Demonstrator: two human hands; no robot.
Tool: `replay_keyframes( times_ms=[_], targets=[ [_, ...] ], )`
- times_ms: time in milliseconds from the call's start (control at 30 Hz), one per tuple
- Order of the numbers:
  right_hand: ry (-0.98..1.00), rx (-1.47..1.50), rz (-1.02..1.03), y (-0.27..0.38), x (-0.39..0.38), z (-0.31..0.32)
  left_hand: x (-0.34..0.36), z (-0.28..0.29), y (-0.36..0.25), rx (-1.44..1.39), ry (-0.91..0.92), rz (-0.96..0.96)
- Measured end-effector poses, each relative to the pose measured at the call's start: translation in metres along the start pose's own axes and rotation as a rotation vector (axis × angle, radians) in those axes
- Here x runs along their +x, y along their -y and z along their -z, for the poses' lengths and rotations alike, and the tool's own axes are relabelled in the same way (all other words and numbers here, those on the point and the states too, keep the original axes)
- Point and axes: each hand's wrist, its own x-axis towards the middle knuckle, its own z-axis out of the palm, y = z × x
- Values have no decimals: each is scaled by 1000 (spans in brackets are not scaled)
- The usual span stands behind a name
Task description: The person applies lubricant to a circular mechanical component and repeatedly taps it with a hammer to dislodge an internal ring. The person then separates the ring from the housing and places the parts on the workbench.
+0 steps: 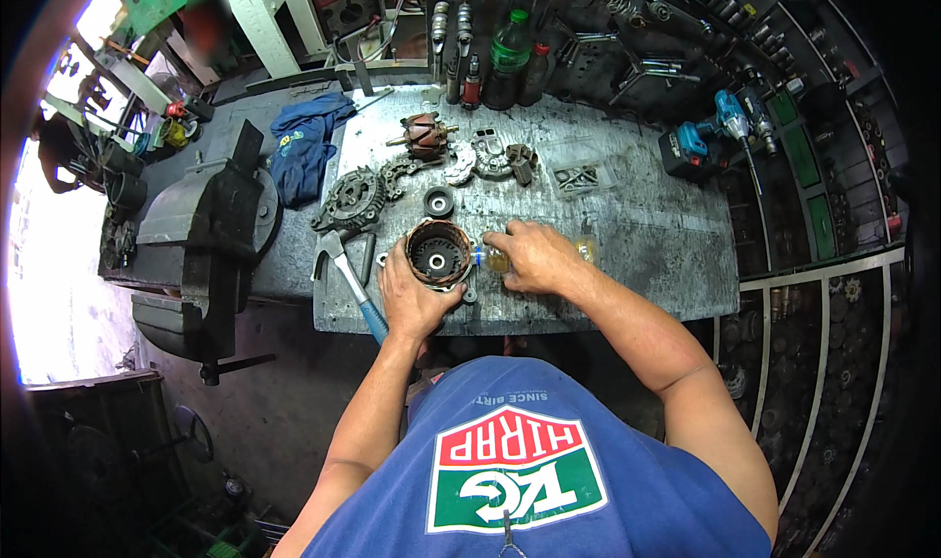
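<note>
On the near part of the bench stands a round alternator housing (457, 284) with copper windings (419, 238) around its inside and a bearing in its middle. My left hand (413, 296) rests against its near left side, thumb and fingers spread around the rim. Just right of the housing my right hand (537, 256) is closed around a see-through yellowish bottle-like thing (498, 259), laid sideways with a blue end toward the housing. My fingers hide its middle. A claw hammer (343, 262) with a blue handle lies left of my left hand. Beyond the housing sits a black ring-shaped part (438, 202).
Farther back lie a rotor (426, 137), a finned end cover (353, 201), smaller alternator parts (492, 156) and a clear tray (585, 178) of small hardware. A vise (201, 220) and blue cloth (306, 146) stand left. Bottles (509, 58) and cordless drills (730, 117) line the back and right.
</note>
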Motion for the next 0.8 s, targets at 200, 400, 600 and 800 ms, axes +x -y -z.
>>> replay_keyframes(
  times_ms=[200, 400, 600, 800],
  targets=[
    [-29, -37, 9, 1, 0, 0, 0, -2, 4, -3, -4, -10],
    [-14, -51, 8, 2, 1, 1, 0, -4, 5, -11, -28, -27],
    [-5, -49, 11, 0, 2, 1, 0, -4, 5, -18, -13, -12],
    [-13, -19, 16, -2, 4, -1, 3, 1, 10, -40, 6, -37]
  ],
)
